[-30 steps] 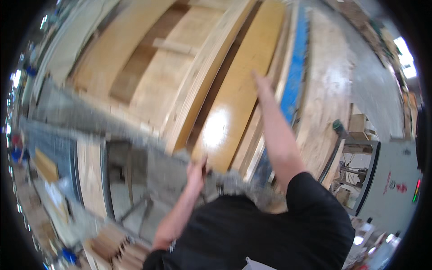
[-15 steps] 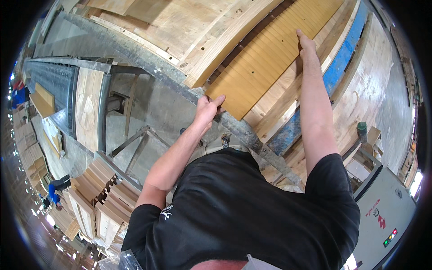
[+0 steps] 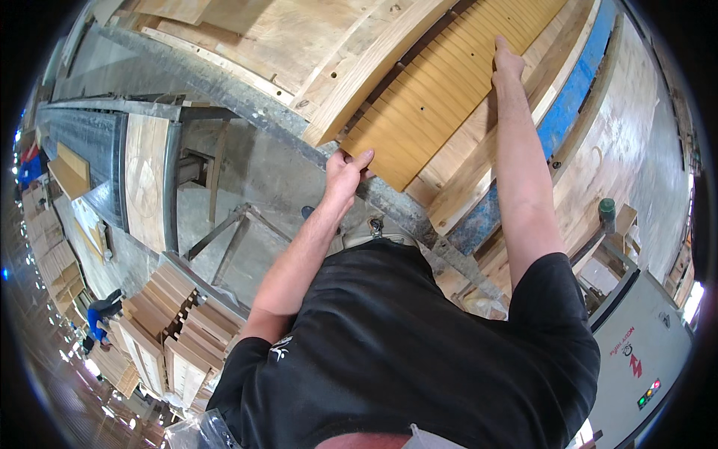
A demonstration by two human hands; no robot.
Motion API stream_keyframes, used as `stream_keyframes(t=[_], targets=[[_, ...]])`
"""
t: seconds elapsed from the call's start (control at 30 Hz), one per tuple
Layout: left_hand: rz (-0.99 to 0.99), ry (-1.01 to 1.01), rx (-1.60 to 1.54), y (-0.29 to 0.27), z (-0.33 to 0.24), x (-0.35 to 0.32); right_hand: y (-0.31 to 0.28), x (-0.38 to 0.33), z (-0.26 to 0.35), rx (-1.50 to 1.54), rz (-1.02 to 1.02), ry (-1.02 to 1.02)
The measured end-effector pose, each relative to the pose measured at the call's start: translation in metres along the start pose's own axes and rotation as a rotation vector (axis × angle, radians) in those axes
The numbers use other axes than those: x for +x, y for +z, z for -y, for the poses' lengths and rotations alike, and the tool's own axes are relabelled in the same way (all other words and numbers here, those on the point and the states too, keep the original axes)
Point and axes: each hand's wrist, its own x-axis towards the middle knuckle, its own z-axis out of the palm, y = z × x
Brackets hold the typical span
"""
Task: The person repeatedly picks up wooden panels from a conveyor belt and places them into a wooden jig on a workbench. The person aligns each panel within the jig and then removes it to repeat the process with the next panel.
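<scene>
A long yellow-brown board [image 3: 449,90] with grooves across it and a few small dark holes lies between wooden rails. My left hand [image 3: 346,176] grips its near left corner, thumb on top and fingers underneath. Farther along, my right hand [image 3: 507,66] is closed on the board's right edge, thumb on top, its other fingers mostly hidden. A pale wooden rail [image 3: 340,112] runs along the left side of the board, with a dark gap between them. On the right lies another wooden rail [image 3: 467,187].
A worn metal beam [image 3: 247,112] crosses in front of the bench. Stacked wooden parts [image 3: 176,318] stand at lower left, near a person in blue [image 3: 97,318]. A grey control cabinet [image 3: 643,352] is at lower right, a blue strip [image 3: 572,112] beyond the right rail.
Both hands keep their hold on the board. It has shifted slightly away from me, my right hand moving a little farther out with it.
</scene>
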Motion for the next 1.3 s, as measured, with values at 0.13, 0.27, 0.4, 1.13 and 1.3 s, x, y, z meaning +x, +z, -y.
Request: stream_keyframes(t=[0.13,0.27,0.4,1.13,1.3], targets=[[0.012,0.024,0.037,-0.003,0.003,-0.004,-0.002,0.005,-0.004,-0.248,-0.078,-0.066],[0.057,0.086,0.079,0.007,-0.005,-0.006,-0.015,0.016,-0.02,-0.414,-0.059,-0.201],[-0.031,0.068,0.086,0.0,0.008,-0.002,0.004,-0.03,0.032,-0.587,-0.099,0.012],[0.235,0.01,-0.024,-0.017,-0.008,0.011,-0.092,-0.104,0.066,-0.801,-0.192,-0.841],[0.379,-0.103,0.081,-0.033,-0.008,0.013,-0.254,-0.233,0.03,-0.975,-0.401,-0.802]])
